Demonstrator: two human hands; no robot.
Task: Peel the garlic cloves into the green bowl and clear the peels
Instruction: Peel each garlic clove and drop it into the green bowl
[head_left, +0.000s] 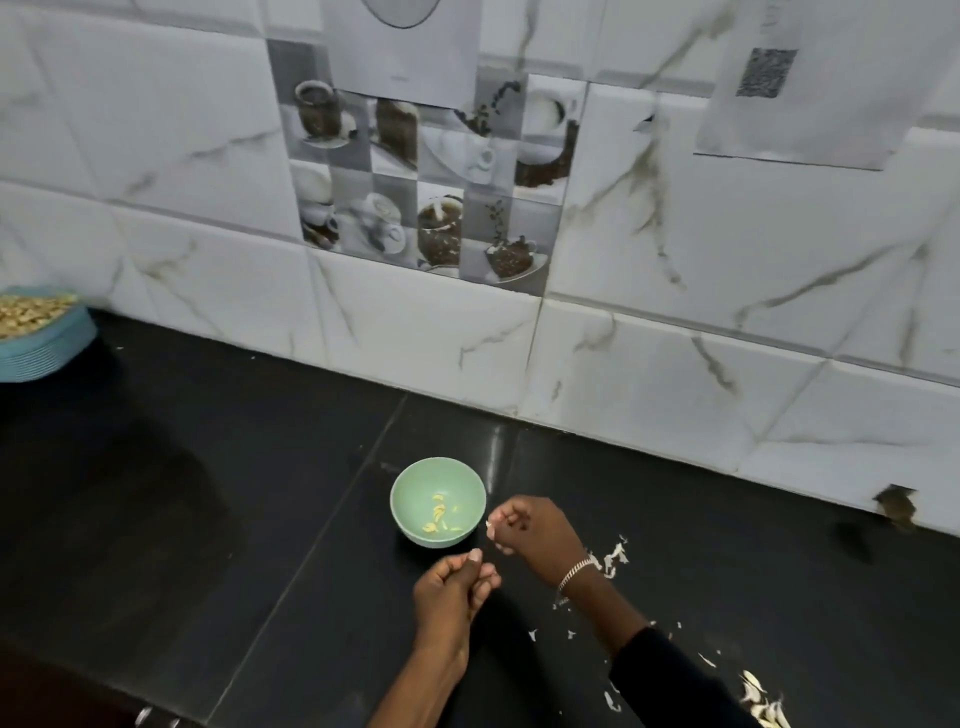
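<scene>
The green bowl (415, 483) stands on the black counter (208, 493) and holds several small yellowish peeled cloves (439, 514). My right hand (530, 532) hovers just right of the bowl's rim, its fingers curled and pinching a small white bit of garlic (489, 526). My left hand (454, 592) is below the bowl with fingers curled and thumb up; whether it holds anything is hidden. White peels (615, 558) lie scattered on the counter to the right of my right wrist, and more peels (761, 699) lie near the bottom right.
A blue ribbed bowl of pale grains (47, 343) sits at the far left against the tiled wall (675, 338). The wall runs diagonally behind the green bowl. A chipped spot (896, 506) marks the wall base at right.
</scene>
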